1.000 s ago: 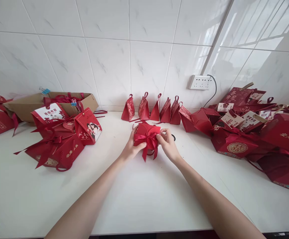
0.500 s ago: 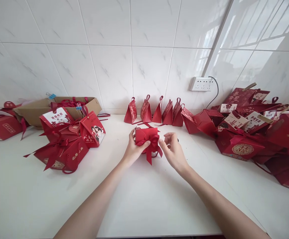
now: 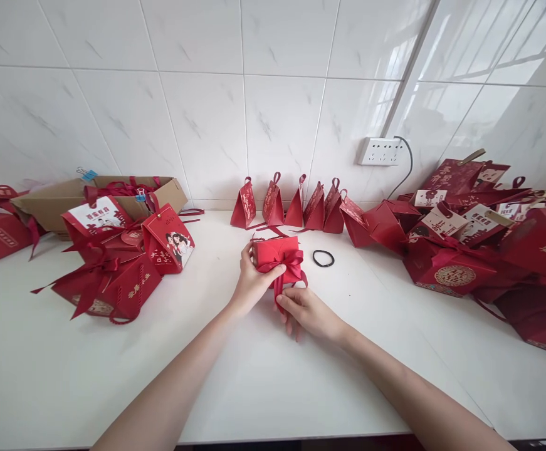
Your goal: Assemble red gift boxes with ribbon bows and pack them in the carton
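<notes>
A small red gift box (image 3: pixel 273 246) stands in the middle of the white table, with a dark red ribbon bow (image 3: pixel 291 263) tied on its front. My left hand (image 3: pixel 254 275) grips the box from the left, its thumb pressed against the bow. Below the bow, my right hand (image 3: pixel 308 311) pinches a hanging ribbon tail (image 3: pixel 279 287) between thumb and finger, its other fingers pointing down. A black hair tie (image 3: pixel 323 258) lies just right of the box.
Several red triangular boxes (image 3: pixel 296 207) stand in a row near the tiled wall. Red gift boxes (image 3: pixel 126 275) and a cardboard box (image 3: pixel 173 194) with ribbons are on the left. More red boxes (image 3: pixel 451 269) are piled right, below a white power socket (image 3: pixel 380 151).
My right hand has moved down and left from beside the bow to the ribbon's tail and closed on it. The black hair tie has come into full view. My left hand keeps its hold.
</notes>
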### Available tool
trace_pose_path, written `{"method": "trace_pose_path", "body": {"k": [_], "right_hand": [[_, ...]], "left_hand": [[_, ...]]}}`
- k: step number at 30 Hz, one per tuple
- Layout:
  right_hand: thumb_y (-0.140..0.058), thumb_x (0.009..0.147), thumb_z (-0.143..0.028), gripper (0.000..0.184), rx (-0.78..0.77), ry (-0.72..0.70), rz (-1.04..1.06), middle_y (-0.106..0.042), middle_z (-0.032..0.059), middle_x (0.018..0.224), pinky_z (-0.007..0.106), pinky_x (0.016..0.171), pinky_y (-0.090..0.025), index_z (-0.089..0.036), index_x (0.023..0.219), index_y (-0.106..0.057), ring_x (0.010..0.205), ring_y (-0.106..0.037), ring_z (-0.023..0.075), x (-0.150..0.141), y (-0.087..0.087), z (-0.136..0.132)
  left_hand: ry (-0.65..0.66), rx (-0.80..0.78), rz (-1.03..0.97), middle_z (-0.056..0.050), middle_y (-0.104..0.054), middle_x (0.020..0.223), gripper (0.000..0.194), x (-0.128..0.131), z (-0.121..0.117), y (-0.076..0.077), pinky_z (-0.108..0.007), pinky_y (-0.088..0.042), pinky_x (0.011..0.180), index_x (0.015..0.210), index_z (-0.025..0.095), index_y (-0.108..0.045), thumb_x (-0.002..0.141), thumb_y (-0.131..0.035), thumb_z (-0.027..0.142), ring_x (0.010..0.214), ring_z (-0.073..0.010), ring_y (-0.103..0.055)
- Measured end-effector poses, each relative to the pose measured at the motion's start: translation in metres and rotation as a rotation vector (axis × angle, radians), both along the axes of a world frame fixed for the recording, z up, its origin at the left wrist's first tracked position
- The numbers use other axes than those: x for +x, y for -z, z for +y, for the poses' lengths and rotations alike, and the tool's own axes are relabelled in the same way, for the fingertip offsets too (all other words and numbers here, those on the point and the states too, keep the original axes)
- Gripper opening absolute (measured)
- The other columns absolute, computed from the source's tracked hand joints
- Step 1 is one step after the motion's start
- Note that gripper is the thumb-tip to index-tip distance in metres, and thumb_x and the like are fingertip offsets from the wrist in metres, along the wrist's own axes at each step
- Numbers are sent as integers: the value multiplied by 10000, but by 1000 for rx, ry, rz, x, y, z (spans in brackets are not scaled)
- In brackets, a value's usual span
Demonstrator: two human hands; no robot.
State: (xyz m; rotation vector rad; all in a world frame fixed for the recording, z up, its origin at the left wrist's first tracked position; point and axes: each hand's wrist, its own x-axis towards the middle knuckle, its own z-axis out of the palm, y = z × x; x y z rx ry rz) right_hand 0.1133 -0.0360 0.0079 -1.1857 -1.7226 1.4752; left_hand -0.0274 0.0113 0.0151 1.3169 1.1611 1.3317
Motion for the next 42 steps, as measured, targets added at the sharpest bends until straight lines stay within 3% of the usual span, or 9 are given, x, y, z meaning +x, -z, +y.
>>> {"method": "trace_pose_path", "body": {"k": [14,22,24,28,30,34,37,39,42], "right_hand": [[-457,895,-455,323,-55,-74,87,-550,-42,589,191,345,-473,-174,746,-510,418,-585,101,-10,4,0],[-480,876,-501,413,7,-133,-54,-541,-29,533,210,374,-422,-185,611,-476,390,-539,98,-7,-3,-2],[-478,856,-565,473,137,-16,-126,-484,-39,491,223,373,-370,-190,571,-453,366,-481,93,3,-8,0],[-500,810,-635,461,416,535,-127,-456,-43,539,247,468,-361,-208,644,-450,476,-447,111,21,-18,7],[-559,769,-627,427,490,657,-129,-501,-18,630,266,524,-393,-215,694,-475,573,-480,140,25,-19,11],[-606,727,-591,378,592,668,-96,-543,86,960,361,765,-475,-213,716,-581,937,-541,235,26,-14,16],[-631,704,-587,382,519,689,18,-525,112,1138,438,953,-404,-207,681,-601,1096,-510,271,28,-10,22],[-662,673,-593,402,402,654,133,-544,110,1170,439,949,-411,-200,660,-583,1088,-532,276,30,-8,25],[-673,659,-606,438,318,606,240,-592,107,1133,391,840,-472,-189,637,-540,996,-587,263,31,-6,29]], "left_hand": [[55,-32,-25,-95,-561,1195,821,0,0,1,-354,-494,895,1336,242,-306,659,-770,259,1061,-227,-592],[42,-36,-2,-106,-538,1234,825,-1,4,3,-370,-485,923,1343,240,-309,662,-772,293,1091,-238,-578],[46,-43,3,-106,-534,1232,825,-2,3,1,-365,-488,920,1342,236,-305,664,-772,285,1084,-236,-582],[95,-55,9,-112,-489,1284,866,-1,-1,-1,-345,-513,879,1354,257,-275,654,-784,292,1122,-241,-562],[128,-53,13,-110,-469,1310,869,0,-4,-1,-342,-519,866,1351,273,-268,654,-786,310,1128,-244,-559],[191,-35,36,-101,-454,1337,849,2,-4,2,-364,-476,933,1345,284,-252,674,-770,334,1138,-235,-554],[180,21,40,-106,-426,1367,738,0,-1,4,-351,-448,960,1275,249,-339,675,-759,344,1261,-247,-447],[75,82,84,-101,-461,1310,584,-2,1,5,-341,-461,918,1134,222,-442,663,-757,363,1273,-258,-417],[-53,205,219,-50,-560,1007,323,-6,1,4,-312,-471,793,842,202,-493,688,-712,383,1006,-220,-556]]}}
